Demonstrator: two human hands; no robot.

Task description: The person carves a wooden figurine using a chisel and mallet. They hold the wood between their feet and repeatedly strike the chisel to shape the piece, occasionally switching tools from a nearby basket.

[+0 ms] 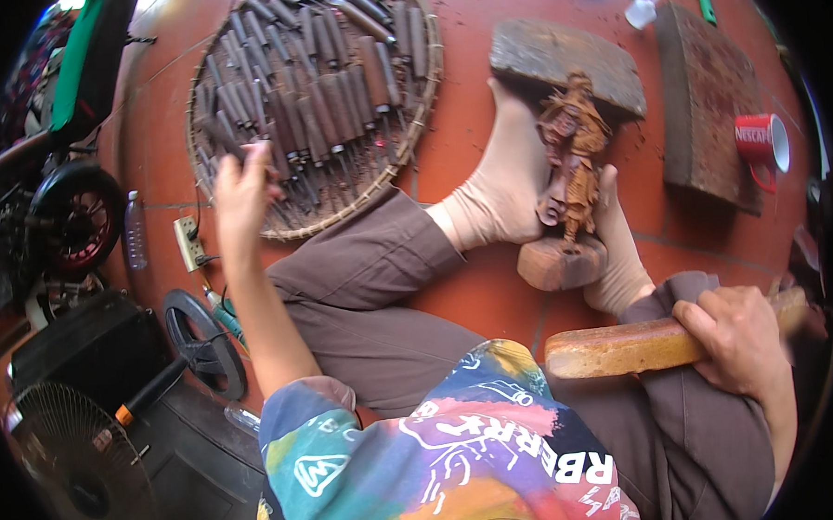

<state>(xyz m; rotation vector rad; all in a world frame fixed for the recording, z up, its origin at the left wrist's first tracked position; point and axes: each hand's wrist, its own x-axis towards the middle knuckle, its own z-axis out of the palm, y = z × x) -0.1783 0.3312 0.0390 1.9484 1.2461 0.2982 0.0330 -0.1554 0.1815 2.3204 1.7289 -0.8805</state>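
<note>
I find the left hand (241, 189) reaching forward-left into the tray (427, 83), fingers apparently curled on a chisel (287, 159), handles running away from me; right hand (741, 339) clamped on the mallet (625, 347), lying crosswise; carving (574, 151) stands between the feet, nearer the right.

Reddish-brown carved figure (573, 151), tan wooden mallet (625, 346), beige socks (502, 187), red mug (760, 143), brown, perhaps rusty, chisels (321, 88), terracotta floor (466, 109).
</note>
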